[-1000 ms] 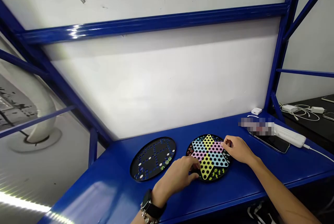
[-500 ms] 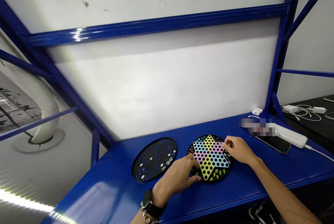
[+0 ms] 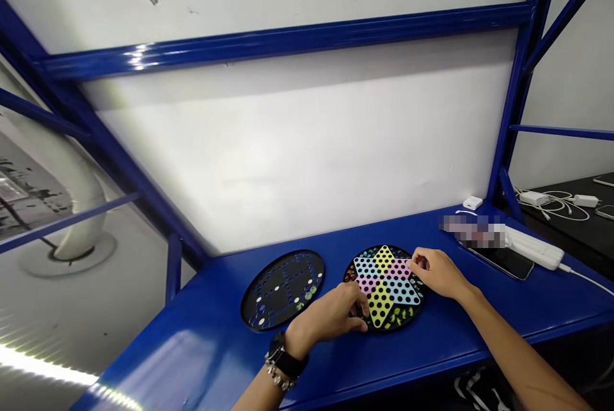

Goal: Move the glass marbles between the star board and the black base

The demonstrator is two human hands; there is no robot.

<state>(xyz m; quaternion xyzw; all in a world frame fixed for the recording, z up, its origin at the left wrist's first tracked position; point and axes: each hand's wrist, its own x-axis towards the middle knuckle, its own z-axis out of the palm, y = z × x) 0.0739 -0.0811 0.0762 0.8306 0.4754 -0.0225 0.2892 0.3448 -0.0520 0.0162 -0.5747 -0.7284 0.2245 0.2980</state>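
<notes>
A round Chinese checkers board (image 3: pixel 380 305) lies on the blue table, its star in yellow, pink and light blue with rows of black holes. Glassy marbles (image 3: pixel 399 316) fill pockets around the star: green-yellow at the front, red at the left, bluish at the back. My left hand (image 3: pixel 336 313) reaches over the board's lower left rim, thumb and curled fingers apart, fingertips above the pocket there. At the right rim, my right hand (image 3: pixel 439 273) has thumb and index finger pinched beside the pink point; what they hold, if anything, is hidden.
A second round black board (image 3: pixel 283 293) with holes, white dots and a few greenish marbles lies to the left. At the right are a phone (image 3: pixel 503 262), a white power strip (image 3: pixel 535 246) with a cable, and a white charger (image 3: pixel 472 202). Blue frame bars rise behind.
My left hand's fingers and thumb have shifted slightly at the board's lower left rim. My right hand stays in place. The camera view has moved a little.
</notes>
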